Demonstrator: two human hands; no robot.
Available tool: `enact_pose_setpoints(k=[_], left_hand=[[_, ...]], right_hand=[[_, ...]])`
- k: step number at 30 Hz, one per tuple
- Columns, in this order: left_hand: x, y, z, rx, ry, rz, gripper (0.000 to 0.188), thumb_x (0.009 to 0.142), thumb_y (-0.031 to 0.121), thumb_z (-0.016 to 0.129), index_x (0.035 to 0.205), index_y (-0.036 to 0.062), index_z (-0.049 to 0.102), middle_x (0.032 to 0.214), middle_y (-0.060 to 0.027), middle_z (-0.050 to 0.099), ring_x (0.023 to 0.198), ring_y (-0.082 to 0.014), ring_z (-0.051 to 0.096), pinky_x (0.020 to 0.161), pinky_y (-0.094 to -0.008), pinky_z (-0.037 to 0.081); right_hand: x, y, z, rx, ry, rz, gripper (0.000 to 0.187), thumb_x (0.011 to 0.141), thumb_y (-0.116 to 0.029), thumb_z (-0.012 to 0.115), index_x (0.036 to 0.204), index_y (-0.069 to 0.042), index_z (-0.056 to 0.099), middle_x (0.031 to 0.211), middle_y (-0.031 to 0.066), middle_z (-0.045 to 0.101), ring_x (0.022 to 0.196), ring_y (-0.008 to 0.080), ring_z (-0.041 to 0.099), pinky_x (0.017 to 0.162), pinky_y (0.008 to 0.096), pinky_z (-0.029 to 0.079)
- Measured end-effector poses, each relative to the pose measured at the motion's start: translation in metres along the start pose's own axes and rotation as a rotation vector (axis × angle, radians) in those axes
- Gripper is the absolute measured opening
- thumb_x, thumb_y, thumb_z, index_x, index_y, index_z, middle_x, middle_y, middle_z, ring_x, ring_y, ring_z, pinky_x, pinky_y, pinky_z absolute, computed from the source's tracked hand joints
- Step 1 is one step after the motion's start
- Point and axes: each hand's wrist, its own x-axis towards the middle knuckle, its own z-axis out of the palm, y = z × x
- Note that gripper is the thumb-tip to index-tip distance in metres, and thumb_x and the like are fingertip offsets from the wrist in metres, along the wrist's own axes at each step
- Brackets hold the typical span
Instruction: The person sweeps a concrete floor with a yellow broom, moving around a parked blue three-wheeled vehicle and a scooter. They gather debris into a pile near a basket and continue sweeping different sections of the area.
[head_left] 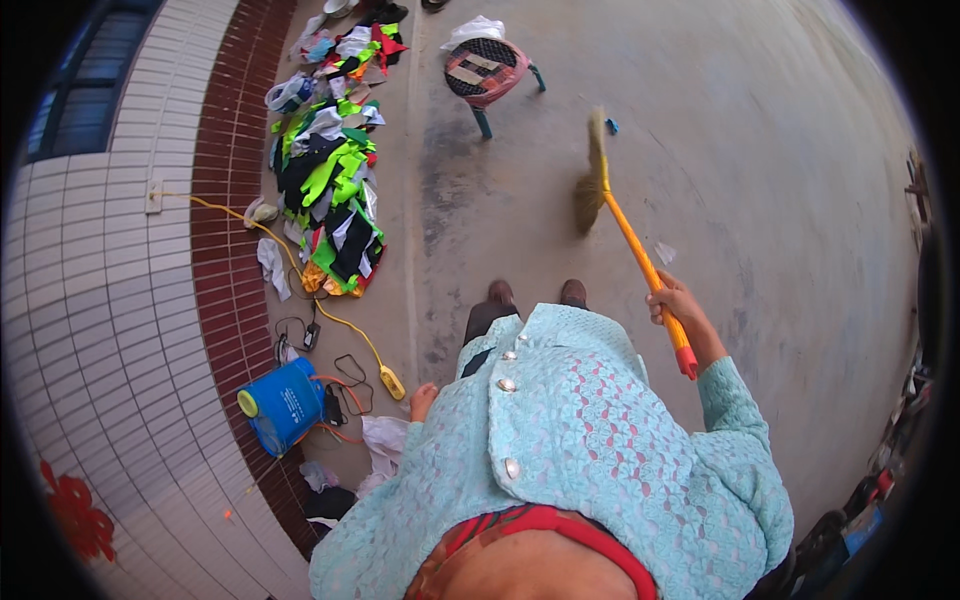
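My right hand (679, 305) is closed round the orange handle of a broom (632, 240), close to its red end. The handle slants away from me to the upper left, and the broom's brown bristle head (592, 185) is over the concrete floor ahead of my feet. A small blue scrap (612, 126) lies just right of the bristles, and a pale, clear scrap (664, 252) is right of the handle. Down at my side, my left hand (423, 402) shows only in part past the sleeve. Its fingers look curled, with nothing visible in them.
A long heap of bright cloth scraps (335, 190) lies along the tiled wall (110, 290). Ahead stands a padded stool (487, 72). A blue tank (283, 405) with an orange hose, a yellow power strip (391, 382) and trailing cords are on the left. Clutter (868, 505) lines the right edge.
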Motion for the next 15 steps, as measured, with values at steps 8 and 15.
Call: enact_pose_setpoints(k=[8,15], left_hand=[[0.087,0.07,0.007,0.273,-0.166,0.271,0.026,0.075,0.018,0.051,0.094,0.0017,0.056,0.08,-0.008,0.058,0.065,-0.0139,0.054,0.063,-0.0243,0.043],[0.098,0.251,-0.007,-0.105,-0.356,-0.167,0.031,0.079,0.015,0.044,0.108,0.0043,0.043,0.066,-0.0035,0.047,0.046,-0.0121,0.048,0.042,-0.0288,0.046]], right_hand=[[-0.03,-0.003,0.046,0.17,0.103,0.112,0.071,0.066,0.007,0.049,0.128,-0.008,0.019,0.067,0.0054,0.047,0.043,0.0085,0.041,0.038,0.0203,0.035],[0.014,-0.05,0.049,-0.043,0.284,0.147,0.061,0.065,0.006,0.049,0.123,-0.001,0.029,0.065,0.0061,0.046,0.044,0.0086,0.042,0.038,0.0198,0.036]])
